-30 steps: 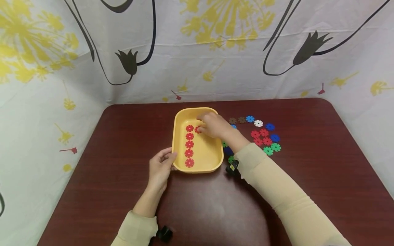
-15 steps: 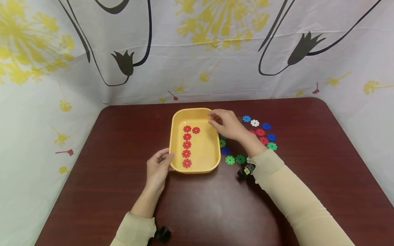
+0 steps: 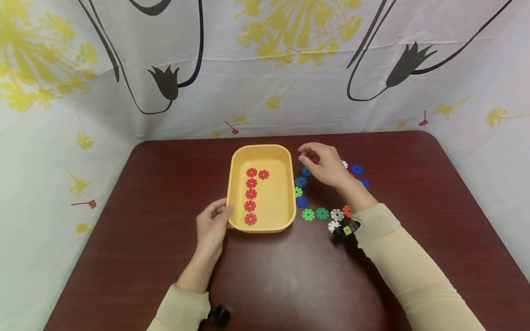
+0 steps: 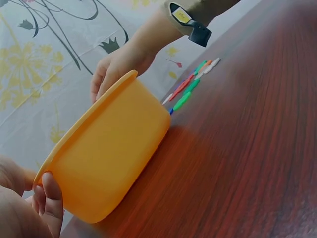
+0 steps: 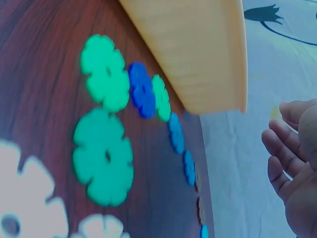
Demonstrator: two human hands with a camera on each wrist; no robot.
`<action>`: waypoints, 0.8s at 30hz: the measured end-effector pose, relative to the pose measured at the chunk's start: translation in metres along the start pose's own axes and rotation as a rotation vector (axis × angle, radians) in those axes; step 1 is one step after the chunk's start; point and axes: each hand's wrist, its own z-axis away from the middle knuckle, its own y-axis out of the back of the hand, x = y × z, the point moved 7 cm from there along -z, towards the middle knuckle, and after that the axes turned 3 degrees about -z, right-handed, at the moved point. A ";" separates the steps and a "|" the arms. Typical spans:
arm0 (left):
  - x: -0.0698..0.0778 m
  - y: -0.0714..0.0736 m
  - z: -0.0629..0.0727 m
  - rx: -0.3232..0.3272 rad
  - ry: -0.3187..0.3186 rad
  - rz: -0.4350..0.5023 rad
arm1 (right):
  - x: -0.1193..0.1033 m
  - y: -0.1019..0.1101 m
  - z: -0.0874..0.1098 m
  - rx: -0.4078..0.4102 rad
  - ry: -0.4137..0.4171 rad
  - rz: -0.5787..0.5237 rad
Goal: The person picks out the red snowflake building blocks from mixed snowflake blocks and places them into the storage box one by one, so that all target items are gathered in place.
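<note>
A yellow plastic tray [image 3: 275,197] lies on the table, with several red snowflake discs [image 3: 250,194] set inside it. They make a column along its left side, plus one disc [image 3: 263,174] beside the top one. My left hand [image 3: 213,225] grips the tray's left rim near the front corner, thumb on the rim; the left wrist view shows fingers [image 4: 52,198] against the outer wall. Right of the tray, my right hand [image 3: 325,163] hovers over loose discs with its fingers loosely bent. Nothing shows between these fingers in the right wrist view [image 5: 297,153].
Loose discs lie right of the tray, among them a dark green disc [image 3: 322,213], a white disc [image 3: 337,214] and a blue disc [image 3: 357,169]. The right forearm hides some of them. A patterned cloth [image 3: 265,101] hangs behind the brown table [image 3: 265,276].
My right hand has come out of the tray and moved right over the loose discs, leaving a red disc beside the column's top. The left hand stays on the rim.
</note>
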 end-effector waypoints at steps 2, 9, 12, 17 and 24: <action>0.000 -0.001 0.000 0.004 0.000 -0.002 | 0.004 0.004 0.004 0.000 -0.010 0.009; 0.000 0.001 -0.001 0.023 -0.018 0.015 | 0.017 0.017 0.019 0.000 -0.077 0.054; 0.001 0.000 -0.001 0.015 -0.032 0.023 | 0.026 0.021 0.025 -0.019 -0.117 0.074; 0.002 0.000 -0.002 0.004 -0.039 0.022 | 0.041 0.023 0.035 -0.090 -0.204 0.106; 0.000 0.000 -0.002 0.005 -0.029 0.012 | 0.054 0.029 0.045 -0.178 -0.266 0.116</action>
